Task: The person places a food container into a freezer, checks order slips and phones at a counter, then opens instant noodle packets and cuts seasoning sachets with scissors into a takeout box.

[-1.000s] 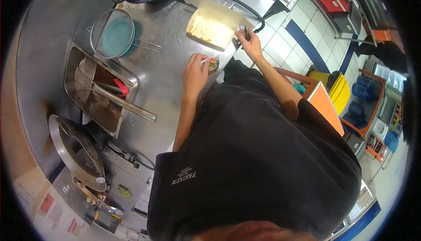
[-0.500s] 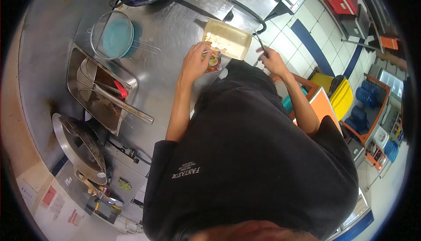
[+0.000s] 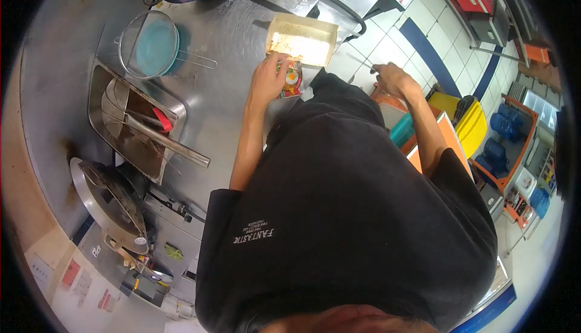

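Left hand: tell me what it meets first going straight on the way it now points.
Most likely the pale open box, just ahead of the left hand; depth is unclear, so the two may be touching.

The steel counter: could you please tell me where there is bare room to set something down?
The steel counter has a broad bare patch between the strainer and left hand, running down between the basin and left forearm. It is crowded around that hand, where box and packet sit close, and in the basin, among utensils.
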Available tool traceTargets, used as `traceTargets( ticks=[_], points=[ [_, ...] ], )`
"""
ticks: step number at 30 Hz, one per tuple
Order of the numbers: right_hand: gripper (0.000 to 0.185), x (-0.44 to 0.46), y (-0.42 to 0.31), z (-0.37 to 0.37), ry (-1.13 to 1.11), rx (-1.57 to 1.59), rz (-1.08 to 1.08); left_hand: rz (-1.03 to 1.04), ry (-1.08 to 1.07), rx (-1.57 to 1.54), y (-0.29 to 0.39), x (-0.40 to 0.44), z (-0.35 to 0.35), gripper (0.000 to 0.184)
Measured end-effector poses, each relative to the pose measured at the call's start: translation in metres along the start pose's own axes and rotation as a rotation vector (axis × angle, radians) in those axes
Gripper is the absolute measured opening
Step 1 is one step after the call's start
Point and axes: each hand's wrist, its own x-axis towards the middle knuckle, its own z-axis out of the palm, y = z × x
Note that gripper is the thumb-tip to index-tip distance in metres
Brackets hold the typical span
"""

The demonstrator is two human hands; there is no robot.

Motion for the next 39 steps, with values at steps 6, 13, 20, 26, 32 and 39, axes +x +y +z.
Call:
traceTargets(
  ticks=[6,13,20,26,32,39],
  points=[
    [0.035,-0.029,-0.032,-0.019,-0.202,0.384,-0.082,0.006,0.024,-0.029,0.004,0.000,-0.003,0.021],
    [0.038,0.007,-0.051,-0.005,-0.333,1.102,-0.231,-0.020,0.013,-0.046,0.012,-0.001,-0.009,0.023],
    [0.044,0.015,-0.055,-0.013,-0.274,0.815,-0.538,0.130,0.117,-0.026,0.012,-0.010,-0.016,0.014],
    [0.046,0.009,-0.080,-0.035,0.025,0.445,-0.496,0.007,0.146,0.027,0.027,-0.039,-0.033,0.011],
    [0.058,0.022,-0.114,-0.041,0.241,0.073,-0.562,0.006,0.167,-0.023,0.029,-0.055,-0.035,0.013],
    [0.059,0.033,-0.145,-0.045,0.204,-0.080,-0.686,-0.041,0.119,-0.006,0.036,-0.056,-0.039,0.014]
  ],
)
